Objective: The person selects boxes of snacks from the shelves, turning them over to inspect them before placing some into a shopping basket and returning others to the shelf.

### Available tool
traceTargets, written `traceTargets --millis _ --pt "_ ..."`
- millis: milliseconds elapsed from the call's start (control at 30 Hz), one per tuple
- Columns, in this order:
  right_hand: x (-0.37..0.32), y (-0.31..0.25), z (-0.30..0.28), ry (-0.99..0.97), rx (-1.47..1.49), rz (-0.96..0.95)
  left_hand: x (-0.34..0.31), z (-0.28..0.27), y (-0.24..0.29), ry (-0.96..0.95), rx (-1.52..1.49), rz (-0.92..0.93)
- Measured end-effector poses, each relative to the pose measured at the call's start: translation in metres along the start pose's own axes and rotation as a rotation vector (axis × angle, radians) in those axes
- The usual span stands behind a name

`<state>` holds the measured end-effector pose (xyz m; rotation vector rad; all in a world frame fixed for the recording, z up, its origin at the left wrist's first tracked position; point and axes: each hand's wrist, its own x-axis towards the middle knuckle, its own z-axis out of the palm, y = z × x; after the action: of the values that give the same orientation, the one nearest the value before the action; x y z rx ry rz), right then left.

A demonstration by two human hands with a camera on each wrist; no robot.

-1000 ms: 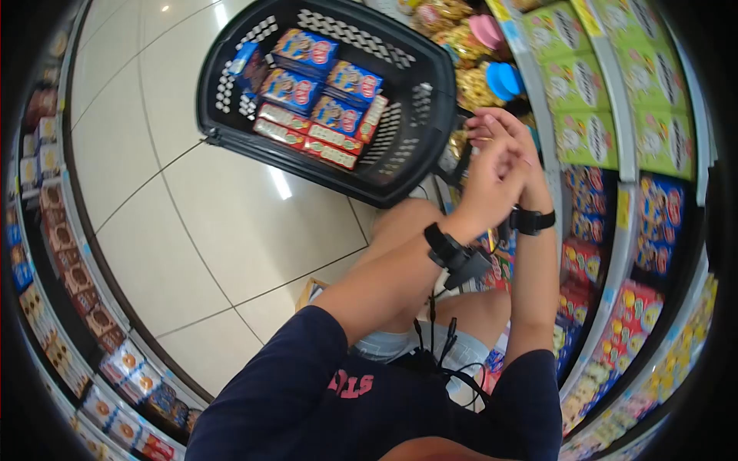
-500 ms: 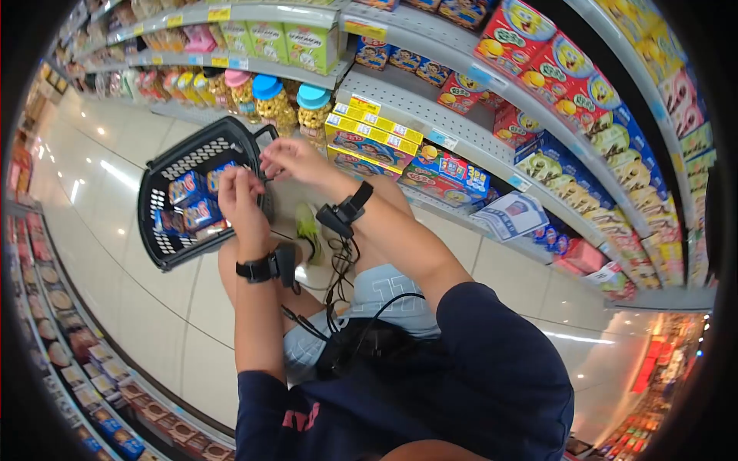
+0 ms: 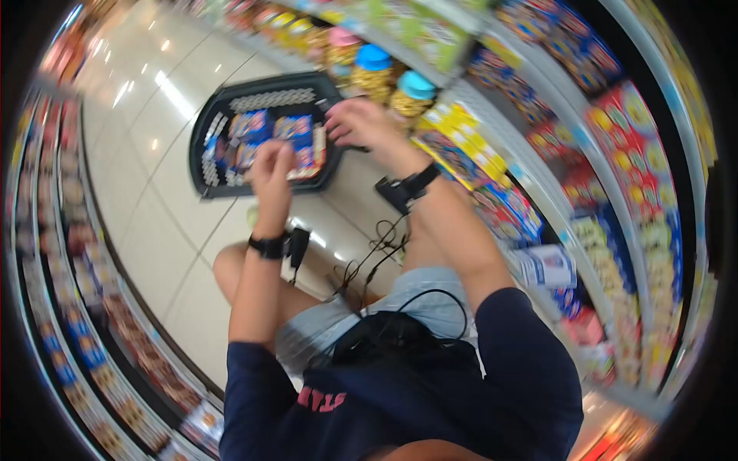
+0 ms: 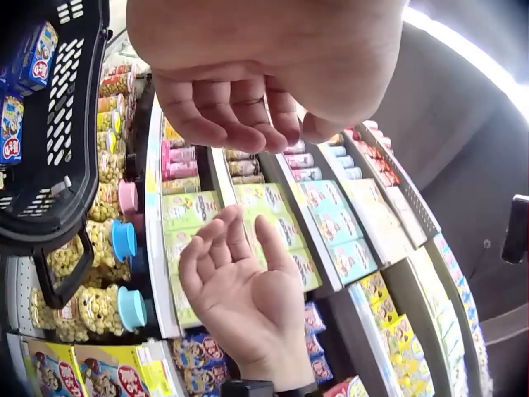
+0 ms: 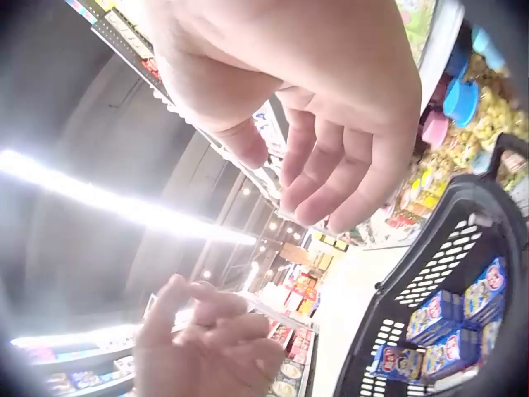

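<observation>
Both bare hands are raised in the air, empty and apart, with a black camera strap on each wrist. My left hand (image 3: 273, 173) overlaps the near rim of a black shopping basket (image 3: 261, 86) in the head view. Its fingers are loosely curled in the right wrist view. My right hand (image 3: 365, 131) is beside the basket's shelf-side end, and the left wrist view shows its palm turned up, fingers relaxed, clear of the basket handle (image 4: 76, 279). Several blue snack boxes (image 3: 252, 124) lie in the basket, with red-and-white ones along one side.
Jars with blue and pink lids (image 3: 374, 58) line the lower shelf beyond the basket. Yellow boxes (image 3: 461, 127) and stacked red packs (image 3: 638, 146) fill the shelves on the right. More stocked shelves (image 3: 77, 253) run along the left, across the tiled floor (image 3: 165, 223).
The head view has swung round, so the basket looks smaller and the right-hand shelves show more. The hands, close together a second ago, have separated, the left now in front of the basket.
</observation>
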<state>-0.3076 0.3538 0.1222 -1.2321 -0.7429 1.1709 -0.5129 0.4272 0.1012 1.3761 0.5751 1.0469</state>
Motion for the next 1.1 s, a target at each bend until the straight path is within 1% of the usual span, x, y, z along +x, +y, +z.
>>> traceTargets --millis 33,67,100,133,167,200,233,267,300,333,367,400,433,467,500,567,600,700,733,767,833,867,900,967,1000,1033,1100 --pt "0.017 -0.011 0.012 0.016 -0.013 -0.017 0.007 -0.012 -0.001 0.023 -0.062 -0.012" --pt "0.034 -0.023 0.026 0.013 -0.008 -0.011 0.017 -0.031 -0.003 0.078 -0.060 -0.014" --pt "0.052 -0.031 0.037 0.001 -0.064 -0.031 0.030 -0.044 -0.005 0.137 -0.167 0.002" --pt "0.076 -0.032 0.049 -0.021 -0.075 0.002 0.043 -0.059 -0.013 0.188 -0.279 0.012" --pt "0.102 -0.028 0.056 -0.038 -0.085 0.038 0.054 -0.081 -0.024 0.282 -0.206 0.001" --pt "0.128 -0.019 0.064 -0.057 -0.120 0.099 0.066 -0.096 -0.030 0.378 -0.216 -0.004" --pt "0.154 -0.004 0.073 -0.048 -0.170 0.166 0.077 -0.109 -0.031 0.473 -0.222 -0.016" --pt "0.177 0.015 0.078 -0.045 -0.219 0.247 0.087 -0.117 -0.031 0.562 -0.255 -0.088" --pt "0.201 0.039 0.081 -0.044 -0.268 0.322 0.089 -0.123 -0.032 0.588 -0.252 -0.109" --pt "0.229 0.071 0.080 -0.003 -0.287 0.429 0.093 -0.128 -0.033 0.568 -0.304 -0.129" --pt "0.252 0.099 0.077 -0.045 -0.421 0.536 0.098 -0.131 -0.032 0.542 -0.356 -0.147" --pt "0.268 0.119 0.077 -0.136 -0.645 0.607 0.099 -0.133 -0.029 0.515 -0.327 -0.161" --pt "0.282 0.143 0.075 -0.229 -0.865 0.674 0.097 -0.138 -0.027 0.528 -0.320 -0.173" --pt "0.300 0.169 0.071 -0.355 -1.041 0.682 0.096 -0.143 -0.025 0.496 -0.240 -0.156" --pt "0.308 0.187 0.072 -0.365 -1.035 0.697 0.095 -0.147 -0.024 0.460 -0.163 -0.140" --pt "0.320 0.218 0.082 -0.297 -1.164 0.552 0.096 -0.158 -0.025 0.441 -0.101 -0.157" --pt "0.321 0.229 0.084 -0.308 -1.158 0.566 0.097 -0.163 -0.026 0.459 -0.122 -0.173" --pt "0.322 0.254 0.091 -0.161 -1.690 0.324 0.104 -0.171 -0.029 0.497 -0.151 -0.201" --pt "0.325 0.260 0.089 -0.214 -1.755 0.438 0.106 -0.169 -0.027 0.504 -0.166 -0.202" --pt "0.325 0.271 0.083 -0.219 -1.751 0.442 0.108 -0.167 -0.026 0.510 -0.181 -0.202" --pt "0.318 0.284 0.078 -0.101 -1.859 0.185 0.109 -0.166 -0.024 0.501 -0.175 -0.192" --pt "0.318 0.288 0.074 -0.139 -1.914 0.175 0.108 -0.166 -0.023 0.485 -0.171 -0.182" --pt "0.318 0.283 0.076 -0.145 -1.910 0.179 0.108 -0.166 -0.024 0.488 -0.167 -0.188" --pt "0.318 0.275 0.076 -0.126 -1.732 0.361 0.107 -0.166 -0.024 0.471 -0.150 -0.178" --pt "0.315 0.281 0.075 -0.131 -1.731 0.416 0.106 -0.165 -0.023 0.470 -0.150 -0.175" --pt "0.312 0.286 0.071 -0.128 -1.732 0.412 0.105 -0.164 -0.022 0.467 -0.164 -0.172" --pt "0.308 0.292 0.065 -0.195 -1.732 0.385 0.104 -0.161 -0.021 0.465 -0.179 -0.165"
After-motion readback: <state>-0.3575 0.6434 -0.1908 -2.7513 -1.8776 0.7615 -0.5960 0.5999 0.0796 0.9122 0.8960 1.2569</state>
